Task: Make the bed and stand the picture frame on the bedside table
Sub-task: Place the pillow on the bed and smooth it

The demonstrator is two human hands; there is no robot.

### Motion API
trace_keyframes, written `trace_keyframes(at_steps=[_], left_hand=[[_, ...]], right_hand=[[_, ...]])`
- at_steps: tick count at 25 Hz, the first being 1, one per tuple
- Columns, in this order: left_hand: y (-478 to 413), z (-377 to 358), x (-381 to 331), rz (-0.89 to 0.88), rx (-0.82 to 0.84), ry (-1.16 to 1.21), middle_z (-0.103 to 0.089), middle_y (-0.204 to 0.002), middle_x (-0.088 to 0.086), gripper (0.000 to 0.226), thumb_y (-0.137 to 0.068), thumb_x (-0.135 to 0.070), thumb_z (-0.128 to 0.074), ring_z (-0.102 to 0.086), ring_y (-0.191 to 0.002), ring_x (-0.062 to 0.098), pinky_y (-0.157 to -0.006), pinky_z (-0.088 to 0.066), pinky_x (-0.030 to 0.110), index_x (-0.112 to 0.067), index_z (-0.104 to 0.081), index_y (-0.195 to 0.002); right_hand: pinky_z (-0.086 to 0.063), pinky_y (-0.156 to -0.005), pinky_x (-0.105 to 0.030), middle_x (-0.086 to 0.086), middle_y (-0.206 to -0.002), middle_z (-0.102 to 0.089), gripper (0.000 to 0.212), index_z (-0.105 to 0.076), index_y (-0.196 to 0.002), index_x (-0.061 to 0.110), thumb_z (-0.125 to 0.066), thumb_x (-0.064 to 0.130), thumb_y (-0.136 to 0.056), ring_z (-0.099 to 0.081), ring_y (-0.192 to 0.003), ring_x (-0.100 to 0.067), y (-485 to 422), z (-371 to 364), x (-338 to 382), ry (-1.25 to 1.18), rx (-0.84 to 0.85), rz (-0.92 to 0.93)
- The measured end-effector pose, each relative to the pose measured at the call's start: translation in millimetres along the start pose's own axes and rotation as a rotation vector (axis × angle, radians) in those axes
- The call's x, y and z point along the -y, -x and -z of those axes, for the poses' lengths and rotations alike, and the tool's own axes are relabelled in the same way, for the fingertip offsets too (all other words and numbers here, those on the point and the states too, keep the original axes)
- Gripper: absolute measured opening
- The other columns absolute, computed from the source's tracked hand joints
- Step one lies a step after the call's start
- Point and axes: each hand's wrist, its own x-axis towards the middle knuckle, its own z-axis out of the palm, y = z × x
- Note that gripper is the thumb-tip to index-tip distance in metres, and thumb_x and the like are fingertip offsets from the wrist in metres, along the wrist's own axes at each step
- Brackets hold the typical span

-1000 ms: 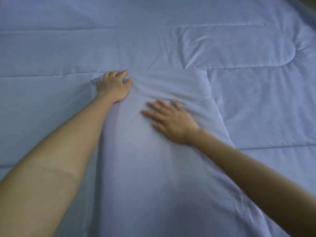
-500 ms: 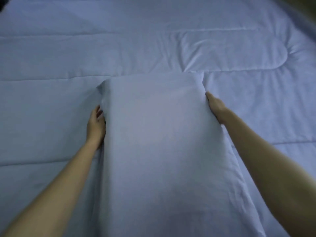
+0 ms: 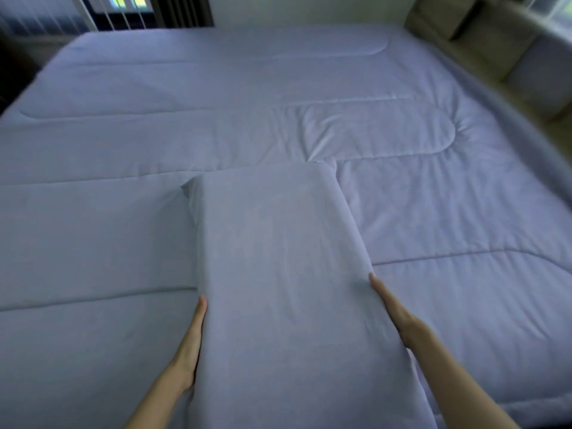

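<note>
Nearest to the camera, the two bare forearms of the person reach forward along a long pillow (image 3: pixel 278 289) in a lilac case. The left hand (image 3: pixel 190 345) lies flat against the pillow's left long side and the right hand (image 3: pixel 393 308) against its right long side, the fingers stretched and partly hidden under the edge. So each grip is pressed on the pillow from a side, not clenched around it; probably this is to hold it straight and to slide or lift it as one piece.

The pillow rests lengthwise on the quilted comforter (image 3: pixel 433 212), its far end near the middle of the bed (image 3: pixel 216 72). This looks like a temporary place, because the padded headboard (image 3: pixel 483 35) stands at the far right, where a pillow normally goes.

The comforter lies spread over the whole bed, with light creases around the stitched channels on the right. Beyond the bed a dark window with vertical blinds (image 3: pixel 173 9) is seen. The picture frame and the bedside table are not visible, so that part seems not yet done.
</note>
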Motion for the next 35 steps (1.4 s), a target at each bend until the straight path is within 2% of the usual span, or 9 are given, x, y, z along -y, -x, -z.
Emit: trace_keyframes(at_steps=[3,5,8,11,17,20,26,30,35], left_hand=[[-2.1,-10.0,-6.3,-0.070,-0.072,-0.011,-0.072,-0.108,0.015,0.056,-0.088,-0.057,-0.043,-0.065,-0.103,0.028,-0.092,-0.048,0.040,-0.013,-0.068,-0.112],[-0.6,-24.5,-10.1,-0.126,-0.122,0.025,-0.071,-0.107,0.018,0.053,-0.086,-0.050,-0.048,-0.065,-0.102,0.031,-0.094,-0.049,0.043,-0.009,-0.068,-0.112],[6.4,-70.0,-16.3,-0.169,-0.078,0.099,-0.074,-0.091,0.017,0.047,-0.086,-0.042,-0.047,-0.065,-0.091,0.033,-0.083,-0.052,0.040,-0.006,-0.068,-0.108],[9.5,-142.3,-19.0,-0.185,0.028,0.199,-0.075,-0.072,0.011,0.037,-0.090,-0.036,-0.042,-0.062,-0.083,0.030,-0.073,-0.049,0.036,-0.010,-0.066,-0.099],[3.5,-369.6,-11.0,-0.248,0.202,0.279,-0.076,-0.080,0.009,0.039,-0.089,-0.044,-0.045,-0.063,-0.089,0.031,-0.080,-0.051,0.041,-0.014,-0.067,-0.101],[-5.9,-503.7,-4.3,-0.242,0.278,0.344,-0.074,-0.103,0.009,0.055,-0.083,-0.062,-0.049,-0.063,-0.101,0.031,-0.088,-0.050,0.045,-0.019,-0.066,-0.111],[-34.5,-731.4,25.8,-0.216,0.388,0.409,-0.072,-0.112,0.008,0.059,-0.085,-0.063,-0.045,-0.061,-0.107,0.031,-0.096,-0.047,0.045,-0.017,-0.066,-0.116],[-82.2,-806.4,45.0,-0.179,0.401,0.374,-0.067,-0.120,0.010,0.068,-0.082,-0.069,-0.044,-0.057,-0.115,0.032,-0.105,-0.042,0.047,-0.017,-0.063,-0.122],[-147.6,-847.9,82.6,-0.063,0.338,0.353,-0.066,-0.121,0.011,0.070,-0.079,-0.069,-0.047,-0.057,-0.111,0.032,-0.108,-0.037,0.046,-0.016,-0.061,-0.123]], right_hand=[[-0.055,-0.077,-0.037,-0.005,-0.107,-0.073,0.082,-0.055,-0.126,0.023,-0.078,0.038,-0.049,-0.070,-0.095,-0.026,5.1,0.1,24.0,0.048,0.071,0.097],[-0.055,-0.077,-0.034,-0.001,-0.107,-0.071,0.084,-0.053,-0.129,0.023,-0.074,0.029,-0.048,-0.068,-0.097,-0.024,14.2,5.5,49.6,0.090,0.018,0.225],[-0.055,-0.067,-0.022,0.006,-0.105,-0.067,0.086,-0.054,-0.122,0.029,-0.072,0.031,-0.039,-0.064,-0.091,-0.013,35.2,32.5,97.5,0.144,0.008,0.380],[-0.054,-0.076,-0.027,0.006,-0.108,-0.067,0.073,-0.057,-0.114,0.038,-0.075,0.025,-0.045,-0.063,-0.099,-0.017,63.2,90.1,150.9,0.231,-0.027,0.502],[-0.054,-0.089,-0.037,0.007,-0.115,-0.068,0.059,-0.062,-0.111,0.047,-0.076,0.019,-0.061,-0.065,-0.105,-0.016,137.6,286.3,236.2,0.410,-0.175,0.610],[-0.049,-0.095,-0.033,0.014,-0.119,-0.064,0.060,-0.059,-0.111,0.050,-0.078,0.020,-0.063,-0.059,-0.112,-0.009,175.8,398.2,270.2,0.496,-0.279,0.682],[-0.052,-0.078,-0.022,0.007,-0.114,-0.066,0.065,-0.060,-0.112,0.045,-0.078,0.020,-0.054,-0.063,-0.102,-0.009,208.3,565.6,302.6,0.563,-0.495,0.707],[-0.050,-0.070,-0.021,0.009,-0.105,-0.068,0.056,-0.062,-0.099,0.047,-0.079,0.012,-0.059,-0.064,-0.091,-0.006,195.0,631.3,292.5,0.544,-0.544,0.707],[-0.049,-0.072,-0.025,0.004,-0.118,-0.062,0.074,-0.056,-0.123,0.041,-0.081,0.025,-0.055,-0.061,-0.100,-0.018,136.8,689.7,276.2,0.565,-0.597,0.572]])
